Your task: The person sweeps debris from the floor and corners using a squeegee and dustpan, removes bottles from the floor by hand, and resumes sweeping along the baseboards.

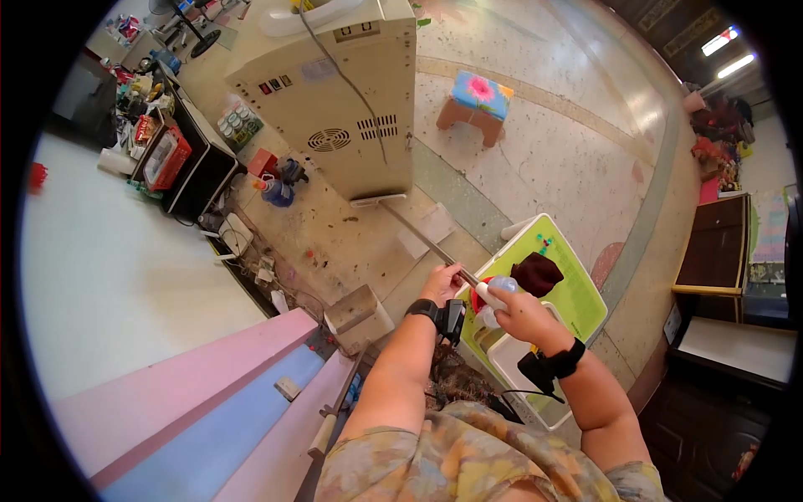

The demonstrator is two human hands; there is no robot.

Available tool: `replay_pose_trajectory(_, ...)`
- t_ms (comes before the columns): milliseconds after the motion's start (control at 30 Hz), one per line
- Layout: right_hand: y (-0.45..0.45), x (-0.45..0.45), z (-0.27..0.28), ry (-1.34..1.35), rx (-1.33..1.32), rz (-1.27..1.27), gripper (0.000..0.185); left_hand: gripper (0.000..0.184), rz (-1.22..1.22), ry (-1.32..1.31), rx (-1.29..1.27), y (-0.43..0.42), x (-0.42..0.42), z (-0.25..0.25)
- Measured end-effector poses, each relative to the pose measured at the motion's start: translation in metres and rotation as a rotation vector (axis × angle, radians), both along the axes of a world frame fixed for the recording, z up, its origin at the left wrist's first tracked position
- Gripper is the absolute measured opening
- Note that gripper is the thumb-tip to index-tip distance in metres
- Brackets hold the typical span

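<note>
Both hands are closed round a metal pole with a narrow flat head, like a mop or broom; I cannot tell which. My left hand grips the shaft further down. Higher up, at the white grip, my right hand is wrapped round the end. The head lies on the floor against the base of a large beige cabinet machine. Under the right hand is a small green-topped table, which carries a dark maroon cloth and clear plastic containers.
Dark bits of debris lie on the floor by the machine. A flower-topped stool stands ahead. At left are a blue jug, a cluttered dark shelf and a pink-edged panel. A boxy beige container sits near my left forearm.
</note>
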State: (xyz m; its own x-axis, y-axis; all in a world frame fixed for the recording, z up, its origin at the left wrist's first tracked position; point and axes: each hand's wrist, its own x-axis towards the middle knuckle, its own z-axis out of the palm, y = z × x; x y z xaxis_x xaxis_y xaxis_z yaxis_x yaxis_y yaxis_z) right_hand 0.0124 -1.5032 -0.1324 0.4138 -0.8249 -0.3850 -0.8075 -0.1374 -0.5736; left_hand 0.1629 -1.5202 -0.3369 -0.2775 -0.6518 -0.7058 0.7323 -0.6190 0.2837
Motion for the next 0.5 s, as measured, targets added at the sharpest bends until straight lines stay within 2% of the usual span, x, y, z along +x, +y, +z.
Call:
replay_pose_trajectory(200, 0.007, -0.019, 0.037, -0.022, 0.133, 0.003, 0.041, 0.01, -0.141, 0.046, -0.046, 0.014, 0.003, 0.038)
replay_pose_trajectory(333, 0.003, -0.021, 0.042, 0.008, 0.08, 0.015, 0.04, 0.011, -0.122, 0.072, -0.08, 0.003, -0.011, 0.033)
replay_pose_trajectory(433, -0.009, -0.013, 0.02, 0.084, 0.102, -0.005, 0.038, 0.011, -0.071, 0.043, -0.028, -0.01, -0.017, 0.018)
replay_pose_trajectory(500, -0.012, -0.008, -0.02, -0.013, 0.032, -0.024, 0.037, 0.011, -0.066, 0.029, -0.011, -0.016, -0.012, -0.002)
